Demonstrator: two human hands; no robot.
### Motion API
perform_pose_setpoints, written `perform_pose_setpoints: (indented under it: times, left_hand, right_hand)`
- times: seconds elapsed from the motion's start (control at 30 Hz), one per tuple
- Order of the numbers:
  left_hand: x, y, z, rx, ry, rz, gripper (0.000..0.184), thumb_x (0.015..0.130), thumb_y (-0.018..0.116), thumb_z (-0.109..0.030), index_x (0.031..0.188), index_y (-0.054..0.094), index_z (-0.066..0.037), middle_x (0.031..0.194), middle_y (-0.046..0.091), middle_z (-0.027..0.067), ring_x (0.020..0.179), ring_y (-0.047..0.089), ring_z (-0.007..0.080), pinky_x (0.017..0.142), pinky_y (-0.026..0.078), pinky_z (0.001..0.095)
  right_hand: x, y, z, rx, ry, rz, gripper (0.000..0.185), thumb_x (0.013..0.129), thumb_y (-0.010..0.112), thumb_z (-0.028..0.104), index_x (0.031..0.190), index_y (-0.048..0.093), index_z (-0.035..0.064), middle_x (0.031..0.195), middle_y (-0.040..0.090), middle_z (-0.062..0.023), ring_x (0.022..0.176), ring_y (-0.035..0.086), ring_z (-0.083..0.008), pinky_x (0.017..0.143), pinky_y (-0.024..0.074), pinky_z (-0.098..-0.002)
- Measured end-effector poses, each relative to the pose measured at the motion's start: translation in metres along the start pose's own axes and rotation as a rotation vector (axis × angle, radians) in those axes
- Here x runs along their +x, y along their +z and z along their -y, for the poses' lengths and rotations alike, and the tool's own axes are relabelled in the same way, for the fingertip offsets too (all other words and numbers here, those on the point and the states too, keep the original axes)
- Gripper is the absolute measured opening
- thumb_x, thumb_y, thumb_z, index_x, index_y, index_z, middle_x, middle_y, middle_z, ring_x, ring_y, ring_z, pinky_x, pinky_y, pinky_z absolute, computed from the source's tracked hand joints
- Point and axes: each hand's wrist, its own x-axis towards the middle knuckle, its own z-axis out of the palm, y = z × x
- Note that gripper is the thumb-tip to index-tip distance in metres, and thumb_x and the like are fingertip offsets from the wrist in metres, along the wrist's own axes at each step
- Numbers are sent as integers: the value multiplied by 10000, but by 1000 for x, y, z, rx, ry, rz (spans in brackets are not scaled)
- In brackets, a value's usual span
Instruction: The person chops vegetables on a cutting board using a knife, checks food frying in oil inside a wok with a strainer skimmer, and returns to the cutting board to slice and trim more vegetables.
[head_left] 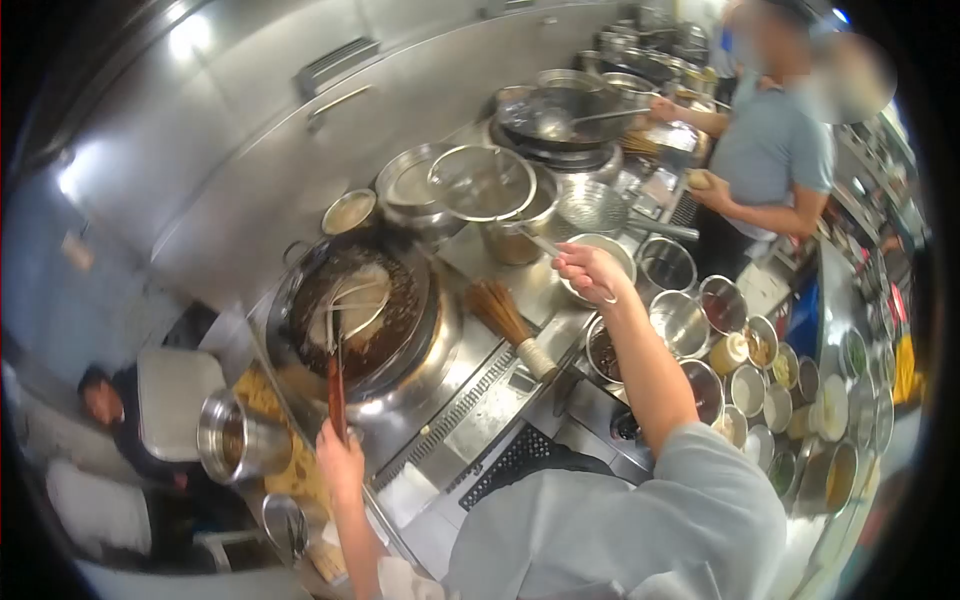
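My left hand (342, 462) is closed around the reddish-brown handle of a long-handled cooking utensil (336, 392). Its far end reaches into a large wok (432, 318) of dark, bubbling liquid; pale curved bars show there, their exact form unclear. Beneath them a pale, roundish piece of food (368, 283) sits in the liquid. Out to the right, my right hand (592, 272) grips the handle of a round mesh strainer (482, 183). The strainer is held over a metal pot (515, 243), and whether they touch I cannot tell.
A bamboo brush (505, 318) lies between the wok and several seasoning bowls (680, 322) at right. A co-worker (770, 150) stirs a second wok (560, 112) at the back. Another person (125, 410) is low at left, near a steel pot (238, 437).
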Motion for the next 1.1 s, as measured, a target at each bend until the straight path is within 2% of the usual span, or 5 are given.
perform_pose_setpoints:
  times: [0.33,0.73,0.83,0.97,1.1]
  left_hand:
    - [-11,4,-38,-192,379,-224,538,829,701,-113,1316,527,35,1282,585,250,1131,574,417,993,448,465]
    - [-98,182,-179,-624,738,1145,287,891,676,-117,1135,666,33,944,746,145,806,726,190,748,567,313]
    - [-121,262,-189,-755,246,1485,247,970,641,-248,1008,701,-12,711,678,36,642,630,104,590,509,272]
    - [-132,359,-191,-725,-14,1345,395,959,620,-423,966,710,-38,616,588,46,460,526,141,480,453,284]
    - [-142,412,-209,-167,363,897,403,828,639,-407,995,706,-47,1093,702,182,1029,663,374,894,534,484]
  right_hand:
    - [-1,-88,-58,654,-129,96,620,1020,510,431,1387,424,-61,1315,514,-359,940,703,-290,532,583,-224]
    - [-355,-239,-304,-563,684,-806,370,981,566,354,1005,709,14,920,737,-144,797,717,-254,653,580,-402]
    - [-459,-389,-446,-359,759,-987,288,946,577,304,966,733,62,800,716,-183,710,689,-340,614,552,-482]
    - [-487,-370,-415,-178,699,-1125,257,934,581,283,962,723,71,762,703,-193,672,680,-365,586,548,-510]
    - [-454,-369,-348,-269,543,-999,249,933,582,277,974,698,60,766,695,-189,661,680,-360,567,554,-510]
